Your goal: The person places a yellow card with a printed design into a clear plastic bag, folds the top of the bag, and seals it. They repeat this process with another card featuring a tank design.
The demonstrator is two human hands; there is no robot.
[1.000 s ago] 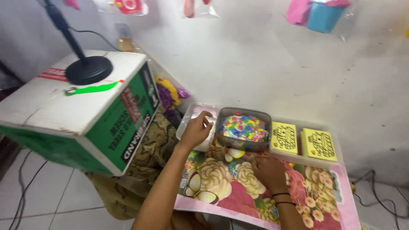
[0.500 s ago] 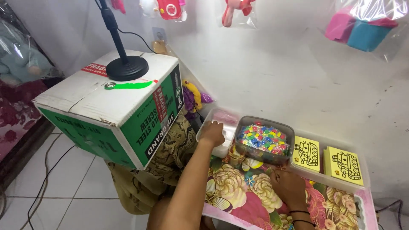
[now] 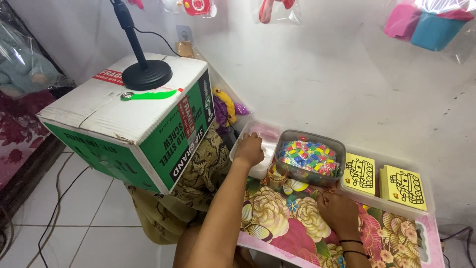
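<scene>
White tray [image 3: 258,171] under left hand [image 3: 249,150]

place: home toy-packing corner | packaged toys [image 3: 421,22] on wall (tiled floor [image 3: 74,208])

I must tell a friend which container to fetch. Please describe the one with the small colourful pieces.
On the flowered mat by the white wall, three containers stand in a row. Take the middle one, the grey tub: only it holds many-coloured little pieces, while the right tray holds yellow cards.

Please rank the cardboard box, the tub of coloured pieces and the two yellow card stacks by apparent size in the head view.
1. Cardboard box, though nearest the camera.
2. Tub of coloured pieces.
3. Two yellow card stacks, alike in size.
</scene>
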